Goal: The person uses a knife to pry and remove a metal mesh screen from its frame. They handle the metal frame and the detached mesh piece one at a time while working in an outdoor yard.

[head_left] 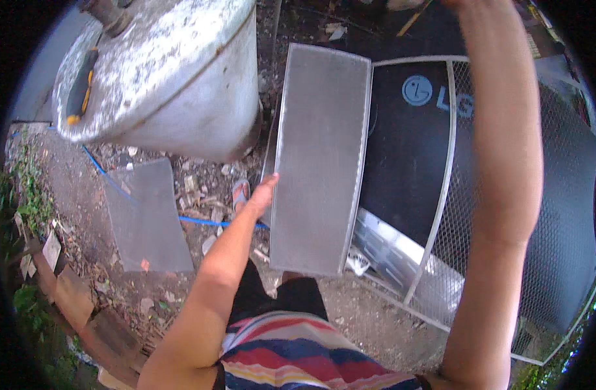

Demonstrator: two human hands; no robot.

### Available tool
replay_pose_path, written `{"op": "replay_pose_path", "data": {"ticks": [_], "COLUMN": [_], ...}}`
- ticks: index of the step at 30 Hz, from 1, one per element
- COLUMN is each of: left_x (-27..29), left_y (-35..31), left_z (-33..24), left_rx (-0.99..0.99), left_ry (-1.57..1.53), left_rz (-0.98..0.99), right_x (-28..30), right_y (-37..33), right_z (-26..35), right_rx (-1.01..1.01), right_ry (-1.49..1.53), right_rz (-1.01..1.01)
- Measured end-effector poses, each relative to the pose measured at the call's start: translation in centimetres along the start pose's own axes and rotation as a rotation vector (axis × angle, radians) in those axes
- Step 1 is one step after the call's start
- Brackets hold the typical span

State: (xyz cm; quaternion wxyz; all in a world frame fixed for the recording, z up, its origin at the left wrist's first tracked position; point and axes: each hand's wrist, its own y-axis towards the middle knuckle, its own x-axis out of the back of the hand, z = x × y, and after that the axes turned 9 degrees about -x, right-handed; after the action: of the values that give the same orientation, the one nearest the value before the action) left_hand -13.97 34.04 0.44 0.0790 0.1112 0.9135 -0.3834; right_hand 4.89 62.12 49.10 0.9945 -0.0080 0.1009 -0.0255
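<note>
I am watching the left hand (265,192) gripping one grey rectangular panel (318,162), one grey sheet (148,224) lying apart, while whether the right hand (470,2) is closing, I cannot tell.

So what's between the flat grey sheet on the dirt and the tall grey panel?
The head view shows stony rubble, a thin blue hose or cable, a greyish sandal, and the left hand and forearm.

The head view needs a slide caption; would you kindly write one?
Outdoors, the left hand touches the edge of a rectangular grey panel, beside a weathered white drum.
</note>
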Motion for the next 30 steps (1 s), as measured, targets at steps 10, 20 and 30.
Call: {"op": "replay_pose_path", "data": {"ticks": [10, 20, 30], "left_x": [-1.9, -4.9, -9.2], "left_y": [-7.8, -12.1, -13.1], "left_z": [3.6, 3.2, 0.8], "left_rx": [0.063, -0.078, -0.32], "left_ry": [-0.221, -0.381, -0.099], "left_rz": [-0.096, -0.132, 0.004], "right_x": [-4.9, 2.7, 13.0], "right_y": [-12.7, -23.9, -33.5], "right_z": [-16.8, -19.3, -20.0], "right_rx": [-0.331, -0.447, -0.642], "right_ry": [0.16, -0.484, -0.617], "right_rz": [-0.024, 0.022, -0.082]}}
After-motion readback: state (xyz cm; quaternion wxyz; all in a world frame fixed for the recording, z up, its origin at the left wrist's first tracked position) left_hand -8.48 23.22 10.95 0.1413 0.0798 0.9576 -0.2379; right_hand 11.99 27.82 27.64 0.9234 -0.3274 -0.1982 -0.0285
